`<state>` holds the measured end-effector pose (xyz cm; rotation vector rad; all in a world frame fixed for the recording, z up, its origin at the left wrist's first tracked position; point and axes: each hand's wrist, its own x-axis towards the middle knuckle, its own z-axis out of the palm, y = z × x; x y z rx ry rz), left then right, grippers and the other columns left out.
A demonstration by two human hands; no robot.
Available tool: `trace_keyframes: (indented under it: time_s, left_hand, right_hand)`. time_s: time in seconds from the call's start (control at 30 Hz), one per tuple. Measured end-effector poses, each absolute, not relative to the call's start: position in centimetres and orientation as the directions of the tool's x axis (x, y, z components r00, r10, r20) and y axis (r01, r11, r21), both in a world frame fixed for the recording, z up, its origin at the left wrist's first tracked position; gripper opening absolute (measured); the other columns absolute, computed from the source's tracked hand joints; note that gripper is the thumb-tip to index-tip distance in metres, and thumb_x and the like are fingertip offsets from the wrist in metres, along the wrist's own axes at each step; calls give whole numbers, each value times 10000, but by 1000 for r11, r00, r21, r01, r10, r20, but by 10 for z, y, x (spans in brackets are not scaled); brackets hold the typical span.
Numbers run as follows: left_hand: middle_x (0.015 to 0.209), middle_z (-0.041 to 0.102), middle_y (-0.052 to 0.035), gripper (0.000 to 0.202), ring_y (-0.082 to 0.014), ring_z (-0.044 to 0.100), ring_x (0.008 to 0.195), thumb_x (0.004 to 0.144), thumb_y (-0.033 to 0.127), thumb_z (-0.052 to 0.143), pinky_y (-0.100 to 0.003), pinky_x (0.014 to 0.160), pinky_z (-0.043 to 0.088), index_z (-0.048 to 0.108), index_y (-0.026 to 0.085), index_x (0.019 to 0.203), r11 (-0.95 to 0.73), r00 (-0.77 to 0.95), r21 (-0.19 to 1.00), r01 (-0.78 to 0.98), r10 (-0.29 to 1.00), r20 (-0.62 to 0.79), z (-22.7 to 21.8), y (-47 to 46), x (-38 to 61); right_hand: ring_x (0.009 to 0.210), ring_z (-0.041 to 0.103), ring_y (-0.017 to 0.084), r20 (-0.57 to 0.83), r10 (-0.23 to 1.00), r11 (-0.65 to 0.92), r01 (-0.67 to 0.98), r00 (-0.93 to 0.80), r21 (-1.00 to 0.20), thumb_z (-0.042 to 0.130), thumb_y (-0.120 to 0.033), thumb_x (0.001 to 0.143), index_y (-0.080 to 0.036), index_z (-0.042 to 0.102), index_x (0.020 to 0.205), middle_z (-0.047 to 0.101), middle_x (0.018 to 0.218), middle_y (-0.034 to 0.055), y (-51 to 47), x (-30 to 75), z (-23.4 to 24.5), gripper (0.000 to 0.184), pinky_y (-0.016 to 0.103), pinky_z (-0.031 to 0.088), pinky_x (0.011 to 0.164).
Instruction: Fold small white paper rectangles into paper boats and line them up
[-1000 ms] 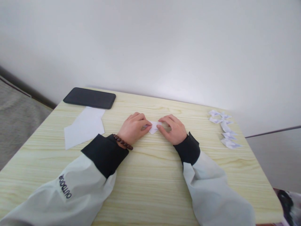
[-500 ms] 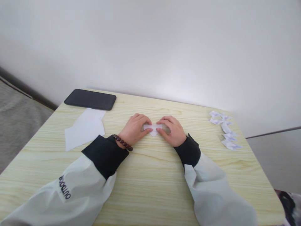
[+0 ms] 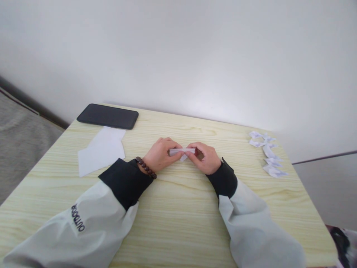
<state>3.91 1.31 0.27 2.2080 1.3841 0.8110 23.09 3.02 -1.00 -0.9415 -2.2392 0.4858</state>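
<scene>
Between my two hands is a small folded white paper [image 3: 183, 150], a narrow strip along its top with a pointed part showing below. My left hand [image 3: 161, 153] pinches its left end between thumb and fingers. At the other end my right hand [image 3: 205, 158] grips it the same way, with the two thumbs close together at the middle. Fingertips behind the paper are partly hidden. Both hands are just above the wooden table [image 3: 173, 212].
White paper sheets [image 3: 103, 150] lie overlapping on the left, below a black phone [image 3: 108, 116] near the back edge. Several small folded white paper pieces [image 3: 269, 152] stand in a column on the right. A white wall [image 3: 178, 63] rises behind the table.
The folded paper has tilted up, so its upper strip looks narrower and more edge-on. My thumbs have moved inward toward each other, and both hands keep their hold.
</scene>
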Motion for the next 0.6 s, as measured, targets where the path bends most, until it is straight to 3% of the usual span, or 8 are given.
trace_keyframes:
  time_s: [0.27, 0.5, 0.6]
  left_hand:
    - [683, 678, -11, 207, -146, 591, 650, 722, 328, 586, -242, 609, 432, 721, 171, 713, -283, 223, 714, 641, 958, 179, 7, 10, 43]
    - [672, 685, 11, 264, -121, 552, 572, 727, 285, 526, -213, 518, 395, 742, 160, 815, -153, 214, 779, 609, 976, 24, 10, 13, 37]
    - [717, 700, 10, 309, -140, 590, 621, 746, 308, 492, -217, 540, 425, 740, 167, 867, -121, 261, 799, 590, 964, -46, 11, 13, 33]
  right_hand:
    - [581, 541, 117, 448, 687, 719, 442, -572, -537, 486, -268, 870, -166, 630, 800, 646, 702, 37, 30, 230, -8, 190, 237, 421, 555]
    - [565, 535, 112, 423, 746, 656, 458, -514, -600, 487, -308, 877, -167, 637, 811, 656, 713, 35, 29, 230, -5, 216, 232, 413, 536]
    - [531, 505, 106, 398, 773, 622, 469, -493, -627, 494, -321, 872, -163, 642, 816, 637, 674, 25, 30, 231, -6, 224, 228, 392, 507]
